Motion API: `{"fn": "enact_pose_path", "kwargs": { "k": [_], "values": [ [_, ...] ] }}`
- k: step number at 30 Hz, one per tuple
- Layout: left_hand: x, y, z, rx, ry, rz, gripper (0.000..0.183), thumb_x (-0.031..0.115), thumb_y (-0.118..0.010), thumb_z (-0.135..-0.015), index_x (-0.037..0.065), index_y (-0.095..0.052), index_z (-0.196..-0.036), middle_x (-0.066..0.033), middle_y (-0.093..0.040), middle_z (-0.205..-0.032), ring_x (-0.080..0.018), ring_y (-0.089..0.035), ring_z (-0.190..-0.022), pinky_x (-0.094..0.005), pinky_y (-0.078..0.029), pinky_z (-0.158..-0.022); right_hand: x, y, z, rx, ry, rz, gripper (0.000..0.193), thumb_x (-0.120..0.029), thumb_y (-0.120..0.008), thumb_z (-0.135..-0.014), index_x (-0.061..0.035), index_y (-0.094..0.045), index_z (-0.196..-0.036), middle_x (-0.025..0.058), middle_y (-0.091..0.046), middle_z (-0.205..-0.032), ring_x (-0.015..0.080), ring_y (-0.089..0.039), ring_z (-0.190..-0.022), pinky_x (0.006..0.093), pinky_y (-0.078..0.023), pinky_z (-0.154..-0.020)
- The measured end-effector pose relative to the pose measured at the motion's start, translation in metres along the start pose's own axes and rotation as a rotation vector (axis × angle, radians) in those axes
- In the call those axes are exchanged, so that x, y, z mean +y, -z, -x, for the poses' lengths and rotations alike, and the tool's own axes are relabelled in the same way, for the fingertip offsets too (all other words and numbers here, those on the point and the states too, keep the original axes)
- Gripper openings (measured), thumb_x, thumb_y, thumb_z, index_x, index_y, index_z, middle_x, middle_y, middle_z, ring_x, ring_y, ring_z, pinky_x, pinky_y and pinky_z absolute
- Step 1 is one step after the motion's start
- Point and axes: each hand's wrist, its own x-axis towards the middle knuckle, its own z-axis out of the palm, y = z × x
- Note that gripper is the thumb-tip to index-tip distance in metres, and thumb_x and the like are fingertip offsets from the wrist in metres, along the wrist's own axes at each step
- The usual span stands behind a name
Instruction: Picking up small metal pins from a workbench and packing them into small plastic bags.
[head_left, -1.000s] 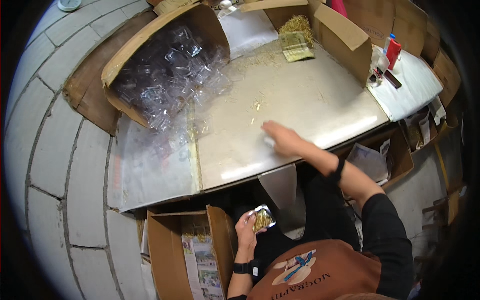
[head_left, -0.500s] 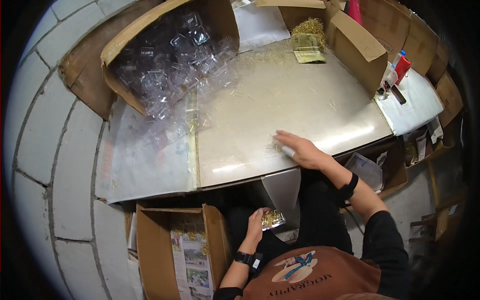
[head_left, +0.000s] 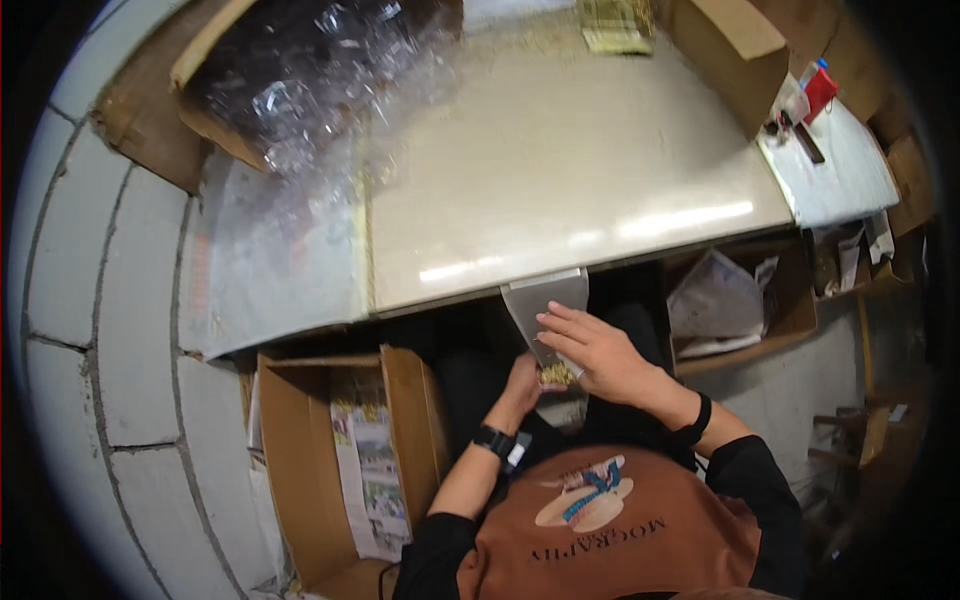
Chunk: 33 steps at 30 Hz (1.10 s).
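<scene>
The right hand [head_left: 598, 352], off the table [head_left: 560, 180] since earlier, is now lying half-open over the small clear container [head_left: 556, 374] the left hand [head_left: 522, 385] is gripping below the table's front edge.

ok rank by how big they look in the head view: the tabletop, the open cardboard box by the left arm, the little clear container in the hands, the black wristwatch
1. tabletop
2. open cardboard box
3. clear container, partly hidden by the hands
4. black wristwatch
The last two look close in size, so their order is unsure.

The right hand [head_left: 600, 355] left the table [head_left: 560, 180] (now over the small clear box [head_left: 556, 374]).
</scene>
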Motion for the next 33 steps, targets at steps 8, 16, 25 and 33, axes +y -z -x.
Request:
{"fn": "enact_pose_path", "kwargs": {
  "k": [8,16,25,33],
  "values": [
    [-0.009,0.013,0.033,-0.130,0.070,0.046,0.034,0.028,-0.038,-0.098,0.000,-0.055,-0.110,-0.0124,-0.064,-0.098,-0.0194,-0.067,-0.080,-0.0335,-0.059,-0.059,0.021,0.013,0.070,0.010,-0.345,-0.208,0.029,0.004,-0.060,-0.077,0.0000,-0.061,-0.105,0.0166,-0.063,-0.105,0.0328,-0.060,-0.101,0.0376,-0.049,-0.085],
    [0.026,-0.030,0.071,-0.092,-0.205,-0.187,0.028,0.023,-0.045,-0.096,0.000,-0.056,-0.108,-0.0094,-0.063,-0.094,-0.0162,-0.066,-0.075,-0.0287,-0.058,-0.054,-0.005,-0.009,0.064,0.037,-0.091,-0.198,0.040,-0.003,-0.062,-0.074,-0.0030,-0.058,-0.114,0.0149,-0.057,-0.120,0.0297,-0.052,-0.117,0.0392,-0.043,-0.096],
    [0.047,-0.070,0.091,-0.020,-0.422,-0.041,0.026,0.024,-0.045,-0.097,0.002,-0.056,-0.107,-0.0086,-0.063,-0.096,-0.0144,-0.065,-0.076,-0.0262,-0.057,-0.052,-0.019,0.001,0.051,-0.076,0.069,0.034,0.050,-0.007,-0.063,-0.075,-0.0037,-0.052,-0.124,0.0107,-0.047,-0.134,0.0246,-0.038,-0.130,0.0475,-0.026,-0.108],
    [0.055,-0.081,0.095,-0.001,-0.493,0.066,0.023,0.021,-0.045,-0.097,0.002,-0.056,-0.106,-0.0071,-0.062,-0.094,-0.0135,-0.065,-0.077,-0.0271,-0.058,-0.057,-0.030,0.011,0.049,-0.006,0.022,0.120,0.055,-0.021,-0.060,-0.084,-0.0029,-0.042,-0.134,0.0116,-0.038,-0.142,0.0248,-0.029,-0.136,0.0459,-0.023,-0.109]
  ]
}}
